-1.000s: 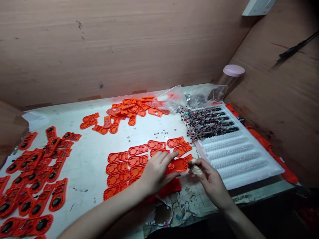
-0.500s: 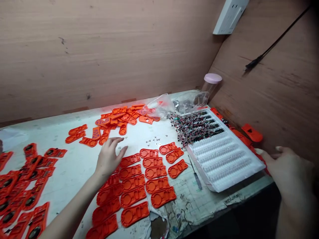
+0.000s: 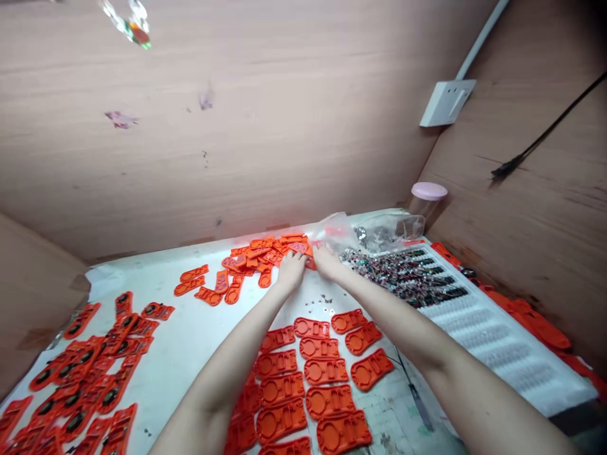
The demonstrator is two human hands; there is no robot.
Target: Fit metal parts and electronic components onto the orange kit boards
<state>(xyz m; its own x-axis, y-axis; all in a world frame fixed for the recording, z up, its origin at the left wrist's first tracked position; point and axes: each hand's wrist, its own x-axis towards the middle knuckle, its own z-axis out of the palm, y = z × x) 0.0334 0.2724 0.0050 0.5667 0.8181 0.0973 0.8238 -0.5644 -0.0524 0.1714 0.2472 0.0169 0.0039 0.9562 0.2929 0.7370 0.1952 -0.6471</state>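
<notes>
Both hands reach to the heap of orange plastic pieces at the back of the white table. My left hand is at the heap's right part, its fingers bent over the pieces. Close beside it, my right hand touches the heap's right end, by a clear plastic bag. Whether either hand grips a piece is too small to tell. Nearer me, orange shells lie in rows, partly behind my left forearm. Tiny metal parts are scattered between the rows and the heap.
Orange pieces with dark round parts are piled at the left. At the right are a white tray, wired components and a lidded jar. A screwdriver lies beside my right forearm. Wooden walls enclose the back and sides.
My left hand has moved forward and right to the heap. My right hand has come from the tray's right side to the heap's right end. The view has shifted, showing more on the left.
</notes>
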